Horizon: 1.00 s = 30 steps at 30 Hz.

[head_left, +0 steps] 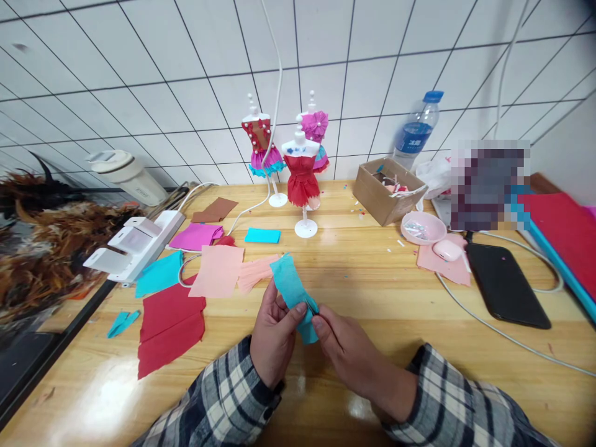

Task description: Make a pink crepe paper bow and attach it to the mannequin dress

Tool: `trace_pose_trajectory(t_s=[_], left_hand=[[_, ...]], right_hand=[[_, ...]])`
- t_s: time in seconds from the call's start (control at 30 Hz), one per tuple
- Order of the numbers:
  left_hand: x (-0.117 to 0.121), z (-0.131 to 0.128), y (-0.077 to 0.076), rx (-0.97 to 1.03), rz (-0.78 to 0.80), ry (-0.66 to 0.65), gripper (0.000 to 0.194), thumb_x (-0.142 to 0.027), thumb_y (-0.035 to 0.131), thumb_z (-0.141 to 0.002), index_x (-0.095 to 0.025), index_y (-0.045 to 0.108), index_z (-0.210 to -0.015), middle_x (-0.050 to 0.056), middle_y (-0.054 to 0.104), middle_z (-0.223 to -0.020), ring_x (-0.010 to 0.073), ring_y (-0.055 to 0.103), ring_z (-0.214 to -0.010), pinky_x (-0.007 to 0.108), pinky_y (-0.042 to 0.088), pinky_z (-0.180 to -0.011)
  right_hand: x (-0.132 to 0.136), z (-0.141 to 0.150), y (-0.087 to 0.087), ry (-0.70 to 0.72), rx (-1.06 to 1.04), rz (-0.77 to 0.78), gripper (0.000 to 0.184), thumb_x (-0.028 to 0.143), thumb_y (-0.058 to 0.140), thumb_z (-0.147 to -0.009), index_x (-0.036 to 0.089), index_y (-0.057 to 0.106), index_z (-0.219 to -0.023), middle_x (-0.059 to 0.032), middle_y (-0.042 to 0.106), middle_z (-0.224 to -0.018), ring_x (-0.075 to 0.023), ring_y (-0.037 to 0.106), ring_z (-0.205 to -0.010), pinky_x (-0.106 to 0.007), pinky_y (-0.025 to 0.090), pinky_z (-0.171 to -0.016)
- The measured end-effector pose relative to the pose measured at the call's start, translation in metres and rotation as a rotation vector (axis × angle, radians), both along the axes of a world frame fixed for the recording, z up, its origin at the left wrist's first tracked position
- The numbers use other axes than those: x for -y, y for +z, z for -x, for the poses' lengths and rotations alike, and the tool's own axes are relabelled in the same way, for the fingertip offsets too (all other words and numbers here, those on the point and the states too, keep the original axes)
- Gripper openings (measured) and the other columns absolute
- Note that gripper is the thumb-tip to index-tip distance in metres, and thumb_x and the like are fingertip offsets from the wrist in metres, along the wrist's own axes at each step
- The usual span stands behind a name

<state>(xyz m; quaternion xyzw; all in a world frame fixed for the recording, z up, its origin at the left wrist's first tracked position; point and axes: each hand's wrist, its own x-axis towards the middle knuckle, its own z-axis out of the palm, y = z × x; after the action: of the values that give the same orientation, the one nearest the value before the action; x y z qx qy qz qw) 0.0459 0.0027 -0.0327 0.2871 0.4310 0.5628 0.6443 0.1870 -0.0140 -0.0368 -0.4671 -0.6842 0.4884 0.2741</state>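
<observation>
Left hand point(275, 332) and right hand point(347, 351) pinch a turquoise crinkled-paper strip point(287, 279) slanting toward eleven o'clock, which uneven tugging could tear

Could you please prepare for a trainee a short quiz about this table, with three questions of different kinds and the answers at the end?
1. True or false: the left hand holds the turquoise strip with its thumb on top.
2. Which thing lies on the pink paper beside the black phone?
A. The water bottle
B. The small pink case
C. The power strip
3. Fill in the colour: the front mannequin wears a ____ dress.

Key: 1. True. 2. B. 3. Red.
</observation>
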Motion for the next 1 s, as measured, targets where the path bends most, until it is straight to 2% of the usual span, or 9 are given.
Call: trace_pose_trajectory(t_s=[0.13, 0.27, 0.37, 0.53, 0.73, 1.0], left_hand=[[0.0, 0.0015, -0.0014, -0.002, -0.007, 0.0, 0.064, -0.02, 0.078, -0.069, -0.028, 0.052, -0.127, -0.002, 0.07, -0.09, 0.0117, 0.064, -0.075, 0.023, 0.052, -0.072], [-0.0002, 0.004, 0.002, 0.018, -0.037, -0.016, 0.052, -0.025, 0.075, -0.072, -0.024, 0.058, -0.121, 0.004, 0.07, -0.103, 0.0179, 0.065, -0.088, 0.029, 0.052, -0.079], [-0.0015, 0.0059, 0.0029, 0.029, -0.063, -0.024, 0.048, -0.032, 0.071, -0.077, -0.024, 0.059, -0.122, 0.005, 0.07, -0.104, 0.0203, 0.066, -0.089, 0.033, 0.052, -0.082], [-0.0053, 0.0089, -0.0022, -0.034, -0.043, 0.031, 0.049, -0.023, 0.076, -0.073, -0.024, 0.06, -0.12, 0.002, 0.073, -0.093, 0.0177, 0.067, -0.087, 0.03, 0.051, -0.085], [-0.0067, 0.0091, -0.0049, -0.028, -0.056, 0.036, 0.053, -0.02, 0.075, -0.075, -0.024, 0.057, -0.125, 0.005, 0.072, -0.107, 0.0174, 0.066, -0.095, 0.029, 0.05, -0.089], [-0.0023, 0.0059, -0.0065, -0.011, -0.013, 0.017, 0.055, -0.019, 0.077, -0.073, -0.025, 0.056, -0.123, 0.002, 0.072, -0.097, 0.0129, 0.066, -0.077, 0.025, 0.053, -0.076]], right_hand=[[-0.0008, -0.0013, -0.0003, 0.002, 0.011, -0.003, 0.035, 0.042, 0.027, -0.102, 0.021, 0.05, -0.087, 0.0, 0.058, -0.074, -0.0144, 0.051, -0.065, -0.027, 0.034, -0.059], [-0.0023, -0.0032, -0.001, 0.017, 0.033, -0.019, 0.035, 0.042, 0.027, -0.102, 0.021, 0.05, -0.087, 0.0002, 0.057, -0.073, -0.0147, 0.051, -0.066, -0.027, 0.033, -0.06], [-0.0027, -0.0043, -0.0018, 0.038, 0.052, -0.038, 0.033, 0.042, 0.027, -0.102, 0.021, 0.05, -0.088, 0.0, 0.057, -0.074, -0.0148, 0.051, -0.067, -0.027, 0.032, -0.06], [-0.0019, -0.0052, -0.0033, 0.061, 0.077, -0.038, 0.032, 0.041, 0.027, -0.102, 0.021, 0.048, -0.087, 0.001, 0.055, -0.072, -0.0142, 0.049, -0.064, -0.028, 0.03, -0.058], [-0.0012, -0.0053, -0.0029, 0.084, 0.034, -0.015, 0.032, 0.042, 0.027, -0.102, 0.022, 0.048, -0.091, 0.0016, 0.052, -0.071, -0.0143, 0.047, -0.063, -0.027, 0.031, -0.058], [0.0009, -0.0028, -0.0004, 0.043, -0.022, 0.042, 0.033, 0.043, 0.026, -0.102, 0.022, 0.045, -0.086, 0.0028, 0.049, -0.065, -0.0141, 0.047, -0.06, -0.027, 0.033, -0.057]])
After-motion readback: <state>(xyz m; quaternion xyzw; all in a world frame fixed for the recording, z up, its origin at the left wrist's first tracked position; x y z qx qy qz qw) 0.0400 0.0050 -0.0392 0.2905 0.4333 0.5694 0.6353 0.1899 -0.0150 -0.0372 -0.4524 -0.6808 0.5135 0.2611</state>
